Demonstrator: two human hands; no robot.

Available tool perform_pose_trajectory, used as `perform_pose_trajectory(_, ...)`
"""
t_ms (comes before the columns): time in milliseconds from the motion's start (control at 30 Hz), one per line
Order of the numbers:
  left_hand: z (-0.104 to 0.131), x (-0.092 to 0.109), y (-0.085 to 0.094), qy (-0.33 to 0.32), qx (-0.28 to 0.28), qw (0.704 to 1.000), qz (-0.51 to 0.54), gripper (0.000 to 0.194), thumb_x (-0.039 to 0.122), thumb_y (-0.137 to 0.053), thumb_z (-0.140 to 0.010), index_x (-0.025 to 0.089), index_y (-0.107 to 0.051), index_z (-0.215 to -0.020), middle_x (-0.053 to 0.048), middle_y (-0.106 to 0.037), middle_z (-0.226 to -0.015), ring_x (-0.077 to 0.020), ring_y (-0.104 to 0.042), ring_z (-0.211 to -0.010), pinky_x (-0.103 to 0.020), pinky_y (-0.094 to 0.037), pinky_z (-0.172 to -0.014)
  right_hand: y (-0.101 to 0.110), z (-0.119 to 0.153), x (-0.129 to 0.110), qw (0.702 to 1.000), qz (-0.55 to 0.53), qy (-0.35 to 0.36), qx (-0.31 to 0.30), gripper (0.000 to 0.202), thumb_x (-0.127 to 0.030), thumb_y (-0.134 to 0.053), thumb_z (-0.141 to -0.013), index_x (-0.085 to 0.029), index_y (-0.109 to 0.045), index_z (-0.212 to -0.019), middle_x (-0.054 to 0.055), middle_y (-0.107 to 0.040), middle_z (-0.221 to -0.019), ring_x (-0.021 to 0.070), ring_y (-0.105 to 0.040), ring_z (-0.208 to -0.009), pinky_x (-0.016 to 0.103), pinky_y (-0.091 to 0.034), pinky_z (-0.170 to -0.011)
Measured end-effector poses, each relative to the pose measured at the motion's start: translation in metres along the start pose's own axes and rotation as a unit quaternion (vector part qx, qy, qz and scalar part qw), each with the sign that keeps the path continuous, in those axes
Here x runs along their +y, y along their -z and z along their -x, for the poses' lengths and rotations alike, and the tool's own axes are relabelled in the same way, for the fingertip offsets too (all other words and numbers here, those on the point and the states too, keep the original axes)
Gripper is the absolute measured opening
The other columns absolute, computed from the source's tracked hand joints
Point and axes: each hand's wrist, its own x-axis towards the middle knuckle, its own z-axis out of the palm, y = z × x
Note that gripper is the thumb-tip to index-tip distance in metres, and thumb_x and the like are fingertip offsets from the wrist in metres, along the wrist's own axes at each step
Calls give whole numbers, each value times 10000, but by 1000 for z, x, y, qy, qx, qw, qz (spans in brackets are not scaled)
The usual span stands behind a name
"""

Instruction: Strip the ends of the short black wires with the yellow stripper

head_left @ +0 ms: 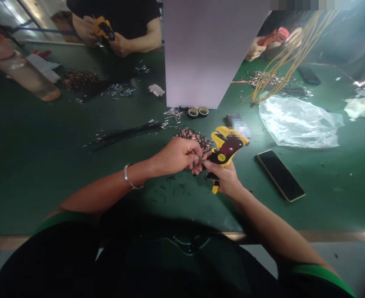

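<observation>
My right hand (228,178) is closed around a yellow and black wire stripper (230,147), whose head points up and away from me. Its thumb and fingertips meet those of my left hand (177,156), which is closed in a pinch. Whatever lies between the left fingertips is too small to make out. Just beyond both hands is a heap of short wire pieces with copper ends (197,137). Small black scraps (171,191) are scattered on the green table (114,207) nearer to me.
Long black wires (129,132) lie at left, beside silver terminals (173,113) and two tape rolls (193,112). At right are a phone (281,176) and a plastic bag (300,124). A white panel (207,54) stands ahead. Two co-workers hold tools across the table.
</observation>
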Motion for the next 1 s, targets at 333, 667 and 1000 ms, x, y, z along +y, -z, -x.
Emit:
perform_pose_trajectory(333, 0, 1, -4, 22, -41, 995, 87, 82, 96, -552, -790, 146, -611, -762, -18, -699, -623, -81, -637, -531, -187, -499, -516, 2, 1, 4, 999, -32, 8, -11, 150, -302, -777, -783, -214, -657, -810, -9, -664, -663, 195, -654, -633, 384, -562, -689)
perform_pose_trajectory(667, 0, -1, -4, -5, -43, 997, 56, 81, 151, -567, -793, 167, -621, -735, -24, -711, -658, -108, -651, -560, -228, -505, -515, 2, -1, -5, 999, -42, -10, -17, 176, -310, -780, -759, -210, -635, -765, -10, -653, -633, 193, -652, -615, 390, -572, -688)
perform_pose_trajectory(1000, 0, -2, -3, 14, 84, 995, 51, 39, 152, -600, -736, 191, -598, -735, -2, -653, -616, -92, -597, -476, -223, -480, -453, 1, -5, -5, 999, -54, 4, -3, 122, -267, -722, -752, -208, -618, -771, -9, -634, -646, 199, -635, -641, 410, -556, -717)
